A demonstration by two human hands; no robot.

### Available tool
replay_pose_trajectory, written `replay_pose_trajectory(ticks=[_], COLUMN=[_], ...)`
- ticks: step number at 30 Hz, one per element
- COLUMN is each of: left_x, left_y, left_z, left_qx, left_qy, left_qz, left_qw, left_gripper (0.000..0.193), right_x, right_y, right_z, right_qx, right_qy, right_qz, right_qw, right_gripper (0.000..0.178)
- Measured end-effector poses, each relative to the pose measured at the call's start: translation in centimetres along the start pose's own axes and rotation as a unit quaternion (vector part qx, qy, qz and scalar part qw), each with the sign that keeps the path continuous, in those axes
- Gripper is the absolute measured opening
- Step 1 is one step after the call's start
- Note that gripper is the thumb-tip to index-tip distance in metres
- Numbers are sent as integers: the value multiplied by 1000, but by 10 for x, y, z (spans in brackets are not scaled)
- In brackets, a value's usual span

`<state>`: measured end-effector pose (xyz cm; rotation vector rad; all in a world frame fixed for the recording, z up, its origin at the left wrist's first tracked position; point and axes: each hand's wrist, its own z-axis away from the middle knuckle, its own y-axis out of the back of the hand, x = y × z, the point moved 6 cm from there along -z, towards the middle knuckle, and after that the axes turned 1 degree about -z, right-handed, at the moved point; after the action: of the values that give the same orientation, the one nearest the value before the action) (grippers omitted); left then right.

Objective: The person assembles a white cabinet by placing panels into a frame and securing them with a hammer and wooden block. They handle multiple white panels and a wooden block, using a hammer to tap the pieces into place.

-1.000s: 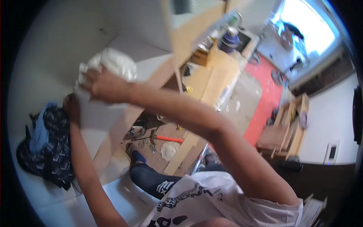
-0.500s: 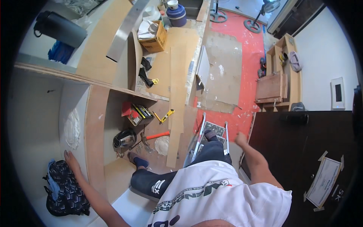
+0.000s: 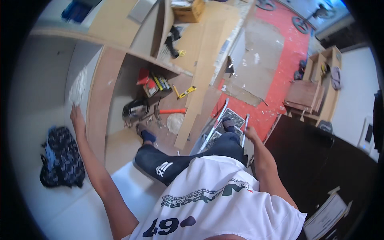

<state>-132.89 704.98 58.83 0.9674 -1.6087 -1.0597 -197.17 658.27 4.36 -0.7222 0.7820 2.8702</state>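
A white crumpled bundle is being carried by a white shelf, where it is lying lengthwise beside the shelf's wooden front edge. The bundle's lower end is being met by the fingers of the left hand. These fingers are being kept close together and are pointing toward the bundle, with little spread between them; whether the plastic-like material is being pinched or only touched cannot be told, since the fingertips are being blurred. The left forearm is being stretched past a dark patterned backpack, which is resting to the left of that forearm, below the bundle, with a light blue cloth lying along its left side.

The right hand is being held low on the other side of the body, just beside the right rail of a metal ladder. Its fingers are being curled inward, but whether the rail is being gripped cannot be told. One foot is being supported by the ladder.

Between the two arms, an orange-handled hammer and a yellow utility knife are lying on the floor, near the left edge of a long tan strip.
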Motion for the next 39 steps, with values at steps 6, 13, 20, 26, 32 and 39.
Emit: replay_pose_trajectory(ticks=[6,13,20,26,32,39], left_x=[54,35,77,107,100,88], left_y=[-12,-9,13,12,15,23], left_z=[-2,9,5,-12,-18,-20], left_qx=[-10,-21,192,22,106,173], left_qy=[-18,46,-117,-144,-48,96], left_qz=[-16,-55,-34,-11,-21,-161], left_qw=[1000,997,974,989,993,967], left_gripper=[56,63,61,63,59,58], right_x=[-167,-466,-511,-537,-492,-453], right_y=[117,290,337,296,278,237], right_z=[-170,-114,-165,-81,-134,-145], right_qx=[163,267,321,226,237,221], right_qy=[209,284,332,270,225,221], right_qz=[52,96,157,205,263,236], right_qw=[963,916,873,913,908,920], right_gripper=[62,70,73,81,82,81])
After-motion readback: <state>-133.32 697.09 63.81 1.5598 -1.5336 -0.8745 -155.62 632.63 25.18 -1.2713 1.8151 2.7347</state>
